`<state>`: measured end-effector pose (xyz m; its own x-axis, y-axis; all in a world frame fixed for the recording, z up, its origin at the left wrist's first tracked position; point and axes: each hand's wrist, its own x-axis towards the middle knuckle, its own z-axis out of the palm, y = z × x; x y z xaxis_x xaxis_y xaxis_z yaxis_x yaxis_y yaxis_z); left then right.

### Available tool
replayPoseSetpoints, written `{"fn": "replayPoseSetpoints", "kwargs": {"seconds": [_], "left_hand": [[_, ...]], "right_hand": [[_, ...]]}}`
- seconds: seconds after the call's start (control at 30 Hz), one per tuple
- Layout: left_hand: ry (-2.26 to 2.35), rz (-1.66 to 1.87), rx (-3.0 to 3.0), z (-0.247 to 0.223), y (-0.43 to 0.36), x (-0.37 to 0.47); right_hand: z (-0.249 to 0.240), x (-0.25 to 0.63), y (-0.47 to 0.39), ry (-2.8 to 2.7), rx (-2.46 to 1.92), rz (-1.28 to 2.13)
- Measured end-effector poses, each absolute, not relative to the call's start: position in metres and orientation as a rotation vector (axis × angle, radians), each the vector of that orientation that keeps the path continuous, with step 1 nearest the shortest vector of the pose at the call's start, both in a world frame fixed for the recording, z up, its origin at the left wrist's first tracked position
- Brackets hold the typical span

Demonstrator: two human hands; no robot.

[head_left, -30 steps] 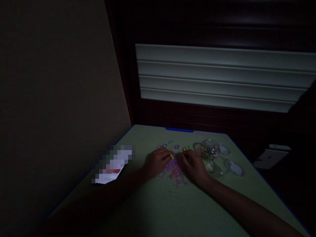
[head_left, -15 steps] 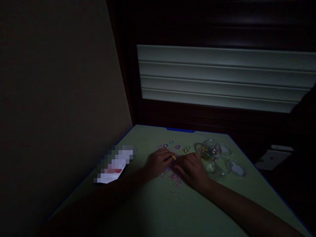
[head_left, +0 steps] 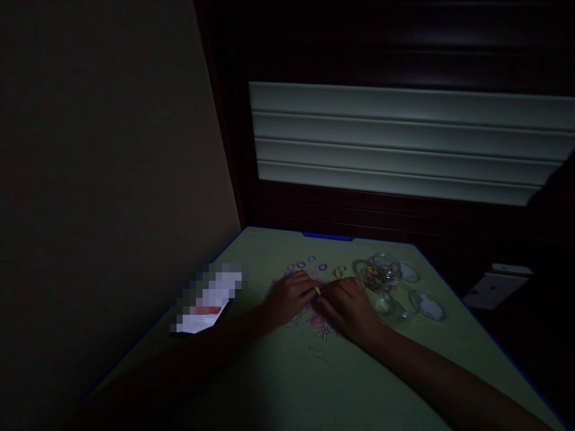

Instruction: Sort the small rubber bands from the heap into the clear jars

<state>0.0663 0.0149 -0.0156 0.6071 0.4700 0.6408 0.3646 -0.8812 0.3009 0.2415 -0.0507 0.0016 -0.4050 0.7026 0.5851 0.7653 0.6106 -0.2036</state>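
My left grip (head_left: 290,296) pinches the yellow strip (head_left: 317,291) lower centre, can't tell right grip (head_left: 350,305); likely light, soft, best held by ends.

Yellow piece (head_left: 318,291) in left hand (head_left: 290,296)

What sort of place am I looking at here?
Probably a dim corner of a room in a home, though that's a guess: a blue-edged table stands between a plain wall and dark panelling with pale slats.

The small piece (head_left: 317,291) is yellow, the bands (head_left: 321,324) pink, the tabletop (head_left: 350,389) blue-edged pale green.
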Motion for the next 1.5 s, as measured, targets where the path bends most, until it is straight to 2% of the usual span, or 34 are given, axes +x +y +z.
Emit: {"fn": "replayPoseSetpoints", "kwargs": {"seconds": [0.47, 0.83, 1.03, 1.5], "left_hand": [[0.653, 1.045, 2.806, -0.0118, 0.0109, 0.0691], [0.69, 1.085, 2.744, -0.0115, 0.0111, 0.0676], [0.682, 1.078, 2.795, -0.0117, 0.0107, 0.0678], [0.659, 1.105, 2.824, -0.0106, 0.0083, 0.0695]], "right_hand": [[-0.0063, 0.2473, -0.0437, -2.204, -1.151, -0.196], [-0.0025, 0.2477, -0.0446, -2.041, -1.18, 0.033], [-0.0048, 0.2481, -0.0427, -1.909, -1.209, 0.045], [-0.0019, 0.2457, -0.0449, -2.039, -1.166, -0.003]]}}
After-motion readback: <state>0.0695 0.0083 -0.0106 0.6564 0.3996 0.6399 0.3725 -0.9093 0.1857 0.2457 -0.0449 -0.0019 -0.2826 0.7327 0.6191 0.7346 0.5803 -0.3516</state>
